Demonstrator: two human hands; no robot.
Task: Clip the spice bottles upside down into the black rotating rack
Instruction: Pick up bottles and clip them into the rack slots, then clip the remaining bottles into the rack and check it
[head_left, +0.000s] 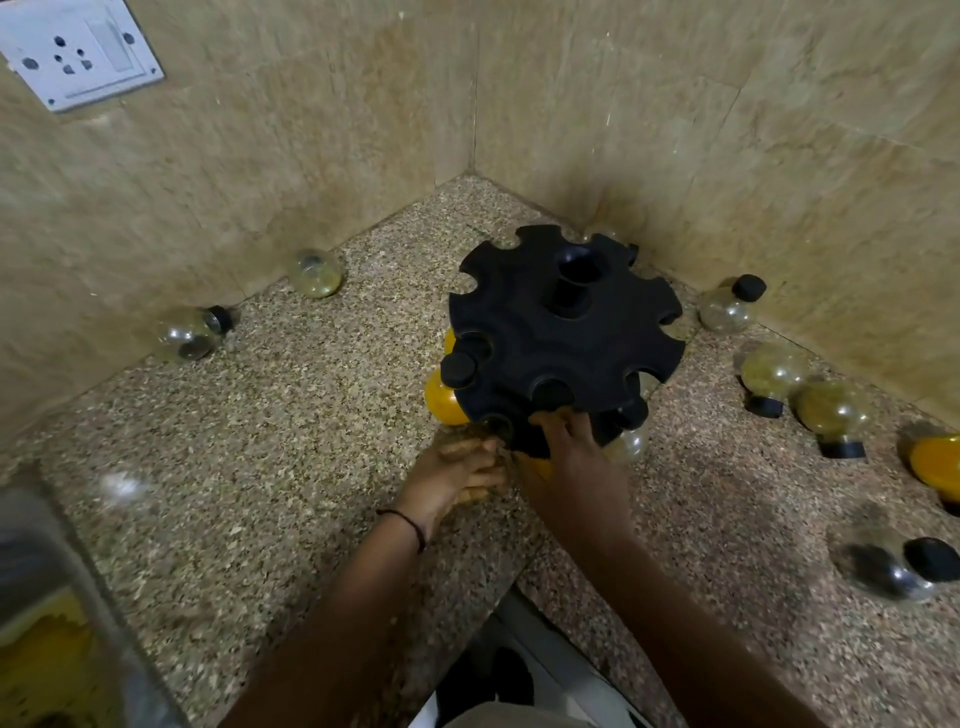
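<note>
Now | left hand (460, 473) grips spice bottle (493, 430) under black rack (524, 332) | right hand (569, 449) grips rack rim

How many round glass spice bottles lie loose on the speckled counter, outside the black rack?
7 bottles. Two at the left; five at the right: one farthest, two green-filled, one yellow at the frame edge, one blurred nearest. Others may hide behind the black rack.
</note>
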